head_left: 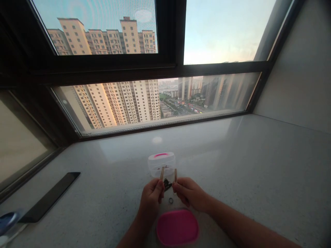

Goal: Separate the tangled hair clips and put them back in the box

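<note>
My left hand is closed around a short wooden stick that points up. A second wooden stick stands up from the pinched fingers of my right hand. Between the two hands lies a small dark object that I cannot make out. A small metal ring rests on the counter just below the fingers. Behind the sticks stands a clear plastic box with a pink handle. A pink oval lid lies on the counter right in front of my wrists.
A pale stone counter runs up to a dark-framed window looking onto tall buildings. A flat black strip lies at the left. A blue object sits at the lower left corner. A wall closes the right side.
</note>
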### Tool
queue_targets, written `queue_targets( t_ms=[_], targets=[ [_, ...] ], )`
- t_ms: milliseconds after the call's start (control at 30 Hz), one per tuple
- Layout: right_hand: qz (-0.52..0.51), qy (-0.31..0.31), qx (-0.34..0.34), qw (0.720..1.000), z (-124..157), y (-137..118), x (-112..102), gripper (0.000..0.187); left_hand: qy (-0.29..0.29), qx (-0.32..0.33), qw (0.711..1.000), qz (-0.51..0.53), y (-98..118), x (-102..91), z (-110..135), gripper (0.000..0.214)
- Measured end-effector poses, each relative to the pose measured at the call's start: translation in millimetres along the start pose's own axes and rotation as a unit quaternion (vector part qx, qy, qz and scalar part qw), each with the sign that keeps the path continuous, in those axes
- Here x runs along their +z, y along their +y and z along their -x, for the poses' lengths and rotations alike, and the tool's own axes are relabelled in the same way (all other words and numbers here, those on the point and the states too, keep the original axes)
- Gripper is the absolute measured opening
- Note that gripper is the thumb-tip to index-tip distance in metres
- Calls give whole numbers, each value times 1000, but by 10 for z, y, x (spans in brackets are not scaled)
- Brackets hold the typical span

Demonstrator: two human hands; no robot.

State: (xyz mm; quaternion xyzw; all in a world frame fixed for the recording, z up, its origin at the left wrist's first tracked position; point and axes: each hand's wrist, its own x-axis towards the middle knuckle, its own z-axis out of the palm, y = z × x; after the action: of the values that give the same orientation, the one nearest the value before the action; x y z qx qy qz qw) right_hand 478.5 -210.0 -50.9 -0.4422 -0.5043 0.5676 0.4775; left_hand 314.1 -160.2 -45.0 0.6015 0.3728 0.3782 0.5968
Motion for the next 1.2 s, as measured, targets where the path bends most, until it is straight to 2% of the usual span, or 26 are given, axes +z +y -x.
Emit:
queue_targets(
  t_ms=[200,533,933,1200],
  targets=[
    [11,-11,15,1000,-40,-8,-8,40,7,-5,1000,29,-44,14,-57,37],
    [20,-13,-3,1000,-26,-30,18,37,-13,-33,997,62,-52,-20,-88,35],
    [3,-5,-28,1000,-4,-45,21,32,-54,-19,998,-7,-31,-63,-64,32],
    [2,-7,-31,999,12,-60,29,32,-54,-35,998,9,25,-34,-51,30]
  ],
)
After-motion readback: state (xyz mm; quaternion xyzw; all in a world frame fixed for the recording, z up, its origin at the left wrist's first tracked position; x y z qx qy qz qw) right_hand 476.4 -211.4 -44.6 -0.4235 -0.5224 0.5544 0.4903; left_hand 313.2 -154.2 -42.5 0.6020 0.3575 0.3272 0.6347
